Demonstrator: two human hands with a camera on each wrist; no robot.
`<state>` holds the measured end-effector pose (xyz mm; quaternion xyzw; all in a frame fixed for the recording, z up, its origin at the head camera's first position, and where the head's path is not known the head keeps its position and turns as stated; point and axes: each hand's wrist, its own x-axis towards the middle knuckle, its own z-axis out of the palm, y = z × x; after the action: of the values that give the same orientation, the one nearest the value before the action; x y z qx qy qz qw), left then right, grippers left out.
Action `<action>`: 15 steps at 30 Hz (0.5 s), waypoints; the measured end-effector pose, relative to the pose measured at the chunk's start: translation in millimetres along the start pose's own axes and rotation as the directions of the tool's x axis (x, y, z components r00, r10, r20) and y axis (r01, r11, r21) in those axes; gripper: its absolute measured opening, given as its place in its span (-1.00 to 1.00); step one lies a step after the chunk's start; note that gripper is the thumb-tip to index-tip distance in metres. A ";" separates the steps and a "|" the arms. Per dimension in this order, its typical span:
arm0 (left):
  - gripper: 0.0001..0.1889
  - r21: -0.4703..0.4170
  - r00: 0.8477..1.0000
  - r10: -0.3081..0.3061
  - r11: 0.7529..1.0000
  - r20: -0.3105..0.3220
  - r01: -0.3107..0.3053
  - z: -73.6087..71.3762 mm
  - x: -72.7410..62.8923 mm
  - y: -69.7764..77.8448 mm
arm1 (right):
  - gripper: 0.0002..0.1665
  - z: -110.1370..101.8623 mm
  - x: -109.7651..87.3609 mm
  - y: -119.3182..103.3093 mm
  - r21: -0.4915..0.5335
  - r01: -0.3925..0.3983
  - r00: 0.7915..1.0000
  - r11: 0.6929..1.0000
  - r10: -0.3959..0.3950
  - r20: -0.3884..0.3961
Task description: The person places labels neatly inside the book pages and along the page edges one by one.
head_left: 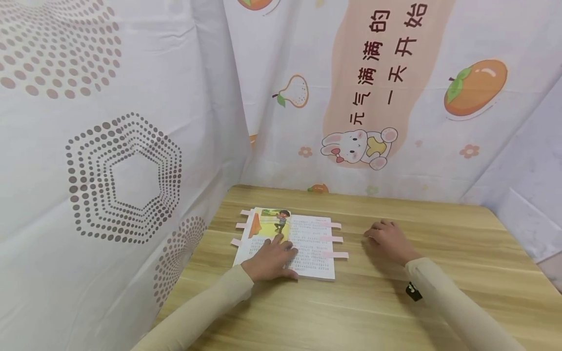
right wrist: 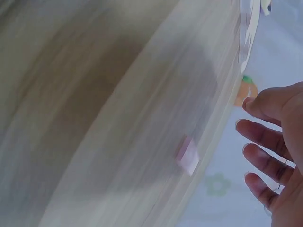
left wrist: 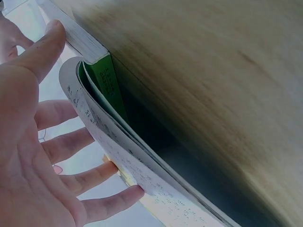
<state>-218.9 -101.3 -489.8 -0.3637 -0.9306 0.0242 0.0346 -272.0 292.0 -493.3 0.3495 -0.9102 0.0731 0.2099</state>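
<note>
An open book [head_left: 311,263] lies on the wooden table, with a coloured picture [head_left: 274,222] at the top of its left page and printed text on both pages. My left hand [head_left: 271,258] rests on the left page, fingers spread. In the left wrist view, the fingertips [left wrist: 135,191] touch the printed page, which bows up beside the thick page block and green cover [left wrist: 106,78]. To the right of the book, my right hand [head_left: 390,241] hovers low with loosely bent fingers and nothing in them. Near it, a small pink block [right wrist: 188,155] sits on the table.
Several pink tabs [head_left: 335,239] stick out from both side edges of the book. Behind the table [head_left: 461,243] hangs a printed curtain [head_left: 290,126], and a dotted white curtain [head_left: 193,146] borders the left. A small dark item [head_left: 413,291] shows beneath the right sleeve.
</note>
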 end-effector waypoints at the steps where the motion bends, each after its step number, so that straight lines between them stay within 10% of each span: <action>1: -0.21 0.001 1.000 -0.002 1.000 0.005 0.002 -0.6 -0.2 0.0 | -0.83 -0.8 -1.0 2.7 0.005 -0.004 1.000 1.000 0.004 -0.001; 15: -0.35 -0.065 0.999 0.005 0.998 0.042 -0.002 -5.4 -2.8 -0.2 | -0.80 0.6 -12.6 20.5 -0.020 -0.153 0.963 0.988 0.153 0.222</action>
<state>-216.5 -103.1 -484.6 -0.3656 -0.9308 0.0019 0.0032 -277.5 314.7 -499.0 0.2839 -0.9523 0.0480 0.1008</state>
